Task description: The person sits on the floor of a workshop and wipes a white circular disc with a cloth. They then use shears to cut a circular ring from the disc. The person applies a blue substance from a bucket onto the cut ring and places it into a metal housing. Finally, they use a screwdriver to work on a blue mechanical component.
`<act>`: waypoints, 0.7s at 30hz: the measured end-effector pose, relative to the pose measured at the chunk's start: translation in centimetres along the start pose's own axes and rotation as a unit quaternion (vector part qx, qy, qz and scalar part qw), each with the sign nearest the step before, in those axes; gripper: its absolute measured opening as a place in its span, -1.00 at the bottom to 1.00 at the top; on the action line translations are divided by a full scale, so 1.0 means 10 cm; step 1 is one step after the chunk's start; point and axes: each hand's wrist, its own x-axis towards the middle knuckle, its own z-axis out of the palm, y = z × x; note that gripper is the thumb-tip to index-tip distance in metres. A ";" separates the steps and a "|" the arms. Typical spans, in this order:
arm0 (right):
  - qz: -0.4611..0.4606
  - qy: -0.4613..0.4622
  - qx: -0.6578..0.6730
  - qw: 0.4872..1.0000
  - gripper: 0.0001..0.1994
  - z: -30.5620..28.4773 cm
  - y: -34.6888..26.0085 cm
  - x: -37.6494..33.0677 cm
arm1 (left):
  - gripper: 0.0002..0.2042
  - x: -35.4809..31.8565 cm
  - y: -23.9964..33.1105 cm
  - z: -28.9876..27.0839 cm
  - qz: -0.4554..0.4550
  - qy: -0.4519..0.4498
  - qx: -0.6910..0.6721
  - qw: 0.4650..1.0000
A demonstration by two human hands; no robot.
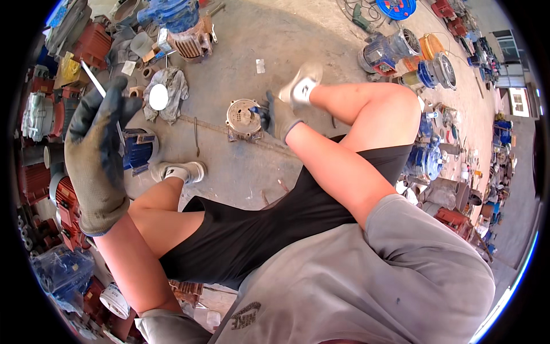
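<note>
My left hand (97, 155), in a tan and dark-blue work glove, is raised at the left. Its fingers close around a thin white rod (93, 78) that points up past them. Farther right, my gloved right hand (281, 117) reaches down between my knees. Its dark fingertips grip the right rim of a round grey metal motor end cover (242, 117), which has holes in its face. The cover sits upon a rusty metal piece (240, 136) on the floor, mostly hidden under it.
A white disc (158, 97) lies on a crumpled grey cloth (173, 85). A slim metal bar (196, 136) rests on the concrete near my left shoe (192, 171). A blue motor (139, 150) stands beside my left hand. Several motors (389, 51) line the right.
</note>
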 end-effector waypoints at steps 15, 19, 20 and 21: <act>0.013 0.074 -0.091 0.993 -0.58 -0.07 0.60 2.09 | -0.69 0.14 -0.46 -0.35 -0.049 0.131 0.275 0.951; 0.036 0.122 -0.075 0.989 -0.58 0.03 0.62 2.08 | -0.65 0.18 -0.27 -0.42 -0.079 0.054 0.371 0.924; 0.039 0.132 -0.067 0.988 -0.58 0.04 0.62 2.07 | -0.65 0.20 -0.28 -0.37 -0.090 0.078 0.347 0.930; 0.033 0.139 -0.046 0.989 -0.59 0.07 0.64 2.05 | -0.65 0.21 -0.28 -0.34 -0.095 0.082 0.336 0.933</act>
